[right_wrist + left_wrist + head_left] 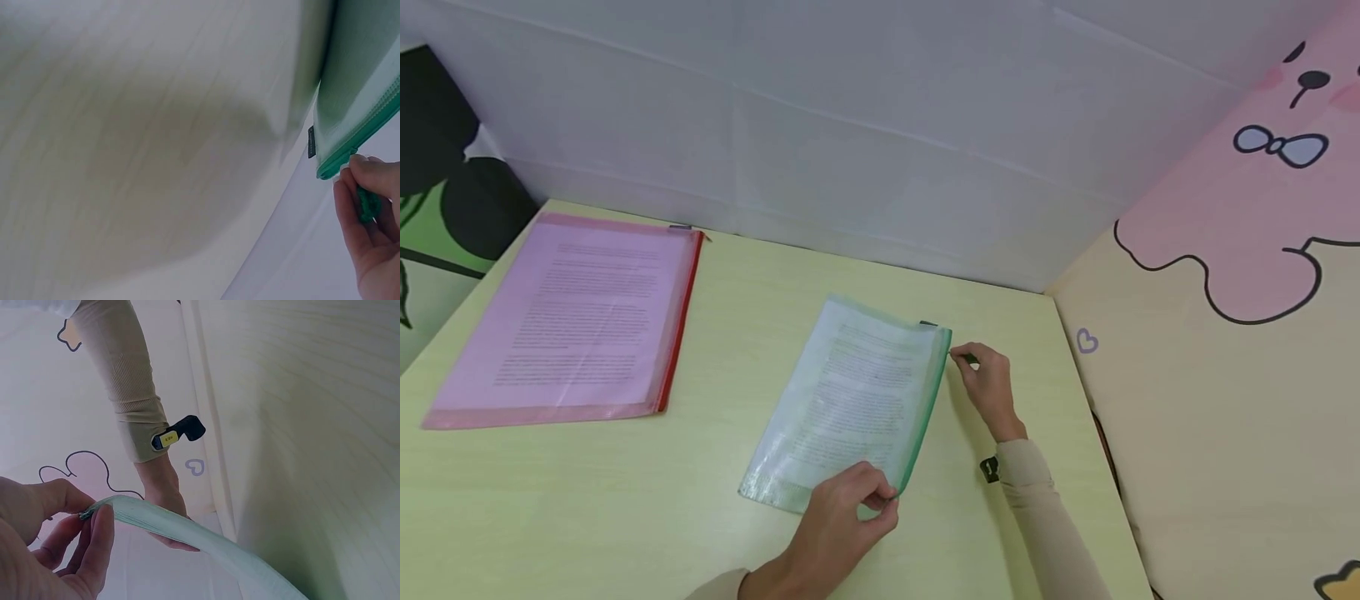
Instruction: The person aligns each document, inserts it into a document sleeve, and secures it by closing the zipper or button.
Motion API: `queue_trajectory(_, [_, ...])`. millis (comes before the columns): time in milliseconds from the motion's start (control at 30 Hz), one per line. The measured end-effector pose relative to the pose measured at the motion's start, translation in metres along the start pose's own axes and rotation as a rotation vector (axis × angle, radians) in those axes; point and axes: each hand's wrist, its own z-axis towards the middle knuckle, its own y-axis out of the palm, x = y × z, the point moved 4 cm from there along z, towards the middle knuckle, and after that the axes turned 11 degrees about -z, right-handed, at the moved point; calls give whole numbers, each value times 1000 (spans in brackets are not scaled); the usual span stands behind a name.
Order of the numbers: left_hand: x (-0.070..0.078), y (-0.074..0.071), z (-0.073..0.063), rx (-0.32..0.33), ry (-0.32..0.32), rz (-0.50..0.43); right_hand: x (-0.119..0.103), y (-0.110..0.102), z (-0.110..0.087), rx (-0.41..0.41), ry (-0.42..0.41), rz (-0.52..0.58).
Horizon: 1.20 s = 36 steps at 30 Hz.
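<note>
A clear zip folder with a green zipper edge (865,400) holds a printed sheet, tilted on the table in the head view. My left hand (846,521) pinches its near right corner between thumb and fingers; the left wrist view shows that corner raised off the tabletop. At the far end of the green zipper (369,134), my right hand (987,379) pinches the zipper pull, and a green pull tab (369,204) lies within its fingers in the right wrist view. The zipper looks closed along its visible length, though the part under my left fingers is hidden.
On the table's left lies a pink zip folder (572,317) with a red zipper, holding a printed page. A white sheet wall (850,142) stands along the back edge, and a panel with a pink cartoon (1247,250) borders the right side.
</note>
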Motion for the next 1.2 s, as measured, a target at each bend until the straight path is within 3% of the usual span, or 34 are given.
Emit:
queue_trajectory(400, [8,0,-7,-27,15,-53,18,2,16,31,62,-52])
queue_trajectory(933, [5,5,-10,-34,8,-35,17,3,23,99,65,-83])
queue_trajectory(1067, [3,7,-11,-50,2,-19,18,2,24,73,104,-51])
queue_trajectory(1200, [-2,10,-12,-67,4,12,20,4,22,-3,198,20])
